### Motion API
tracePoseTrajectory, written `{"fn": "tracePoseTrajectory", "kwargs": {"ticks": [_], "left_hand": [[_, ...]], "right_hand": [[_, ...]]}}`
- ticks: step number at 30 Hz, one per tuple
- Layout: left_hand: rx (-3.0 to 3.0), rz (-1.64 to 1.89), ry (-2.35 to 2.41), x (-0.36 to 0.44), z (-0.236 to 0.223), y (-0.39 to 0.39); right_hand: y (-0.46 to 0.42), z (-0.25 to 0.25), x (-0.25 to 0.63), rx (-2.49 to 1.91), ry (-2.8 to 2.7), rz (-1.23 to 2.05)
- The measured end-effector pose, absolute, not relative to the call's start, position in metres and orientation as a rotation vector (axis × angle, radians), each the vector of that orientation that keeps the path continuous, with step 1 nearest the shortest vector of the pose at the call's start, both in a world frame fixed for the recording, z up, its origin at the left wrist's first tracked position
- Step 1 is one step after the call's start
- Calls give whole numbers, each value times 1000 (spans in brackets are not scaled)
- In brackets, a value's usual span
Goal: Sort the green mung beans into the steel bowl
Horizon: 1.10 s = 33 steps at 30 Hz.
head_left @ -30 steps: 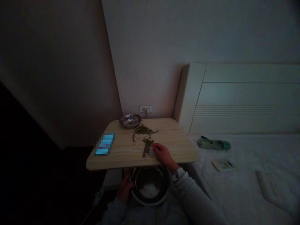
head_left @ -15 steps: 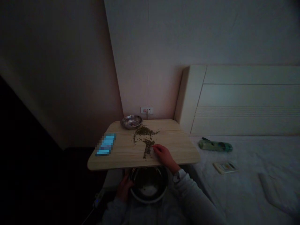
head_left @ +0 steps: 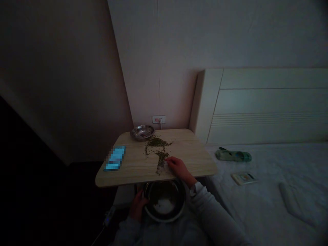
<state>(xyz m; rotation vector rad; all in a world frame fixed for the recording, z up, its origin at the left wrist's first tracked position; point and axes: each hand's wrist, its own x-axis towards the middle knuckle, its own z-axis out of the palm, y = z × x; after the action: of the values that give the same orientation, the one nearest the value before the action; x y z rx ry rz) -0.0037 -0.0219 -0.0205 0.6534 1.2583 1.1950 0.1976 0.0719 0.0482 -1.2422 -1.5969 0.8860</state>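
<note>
One left hand (head_left: 138, 205) grips one large round steel bowl (head_left: 164, 219); one right hand (head_left: 167, 160), fingertips together, contents unclear, beside scattered small green grains (head_left: 156, 141). One smaller steel bowl (head_left: 142, 133).

Right half of the wooden tabletop (head_left: 193, 153): bare surface open to passage; left side obstructed by phone (head_left: 115, 158), rear left by small metal bowl (head_left: 142, 133).
</note>
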Motion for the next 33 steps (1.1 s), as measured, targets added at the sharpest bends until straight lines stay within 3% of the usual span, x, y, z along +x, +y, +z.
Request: {"fn": "tracePoseTrajectory", "kwargs": {"ticks": [33], "left_hand": [[620, 1193, 1205, -3, -26, -21]], "right_hand": [[81, 52, 216, -1185, -1667, 949]]}}
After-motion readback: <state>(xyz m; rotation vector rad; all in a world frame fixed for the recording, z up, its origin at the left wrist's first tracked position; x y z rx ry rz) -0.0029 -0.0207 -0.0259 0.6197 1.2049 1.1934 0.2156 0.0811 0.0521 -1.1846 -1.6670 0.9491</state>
